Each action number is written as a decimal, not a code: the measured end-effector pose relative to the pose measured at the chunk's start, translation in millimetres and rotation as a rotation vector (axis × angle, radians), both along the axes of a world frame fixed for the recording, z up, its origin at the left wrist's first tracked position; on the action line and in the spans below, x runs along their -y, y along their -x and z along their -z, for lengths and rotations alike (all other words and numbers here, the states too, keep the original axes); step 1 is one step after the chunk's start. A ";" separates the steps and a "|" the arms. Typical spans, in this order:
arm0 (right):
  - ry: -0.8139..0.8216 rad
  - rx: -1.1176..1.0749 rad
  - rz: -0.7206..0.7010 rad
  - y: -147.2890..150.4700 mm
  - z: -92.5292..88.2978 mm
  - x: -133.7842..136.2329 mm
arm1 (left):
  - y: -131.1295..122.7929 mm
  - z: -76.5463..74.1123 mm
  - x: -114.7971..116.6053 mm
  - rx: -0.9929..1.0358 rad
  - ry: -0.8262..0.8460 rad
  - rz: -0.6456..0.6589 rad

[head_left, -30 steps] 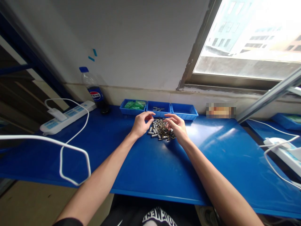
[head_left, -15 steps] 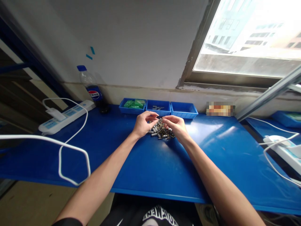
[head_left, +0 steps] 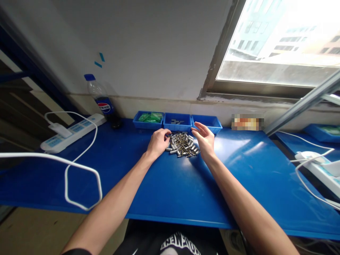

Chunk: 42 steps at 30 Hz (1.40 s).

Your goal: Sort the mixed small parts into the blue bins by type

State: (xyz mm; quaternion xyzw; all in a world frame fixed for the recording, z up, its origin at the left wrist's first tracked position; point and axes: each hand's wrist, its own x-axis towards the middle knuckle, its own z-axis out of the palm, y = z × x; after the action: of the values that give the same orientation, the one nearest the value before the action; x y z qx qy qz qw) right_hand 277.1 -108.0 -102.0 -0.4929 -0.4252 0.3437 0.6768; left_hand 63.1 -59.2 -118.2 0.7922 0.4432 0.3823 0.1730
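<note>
A heap of small metal pieces (head_left: pixel 183 144), silver cylinders and thin brass-coloured pins, lies on the blue table. At the heap's left edge is my left hand (head_left: pixel 158 142), its fingers curled and closed at the tips. Whatever they hold, if anything, is too small to make out. My right hand (head_left: pixel 205 139) is raised at the heap's right side, fingers apart with nothing seen between them. It overlaps the front of the right blue bin (head_left: pixel 214 128). The middle blue bin (head_left: pixel 166 124) contains a few grey cylinders (head_left: pixel 177 122).
The left blue bin (head_left: pixel 138 124) holds green plastic packets (head_left: pixel 151 117). A cola bottle (head_left: pixel 104 102) stands by the wall beside a white power strip (head_left: pixel 73 134). A white cable (head_left: pixel 82 164) loops over the table's left side. Another power strip (head_left: pixel 322 168) is at right.
My hands have moved apart. The left has dropped to the heap's left edge; the right has shifted right and its fingers have opened. More of the heap shows between them.
</note>
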 end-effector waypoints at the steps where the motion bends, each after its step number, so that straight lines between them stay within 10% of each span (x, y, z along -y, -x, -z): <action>1: 0.007 0.004 -0.004 0.0 0.4 -0.2 | 0.0 0.2 -0.5 0.002 0.009 -0.001; 42: 0.096 0.037 -0.171 7.7 -8.2 8.0 | 4.0 -2.8 -3.5 -0.011 -0.105 -0.006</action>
State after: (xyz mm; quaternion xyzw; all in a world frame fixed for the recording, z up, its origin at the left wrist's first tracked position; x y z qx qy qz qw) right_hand 269.4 -116.0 -93.8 -0.4929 -0.4611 0.4109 0.6128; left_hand 59.1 -55.7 -115.4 0.8009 0.4260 0.4010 0.1277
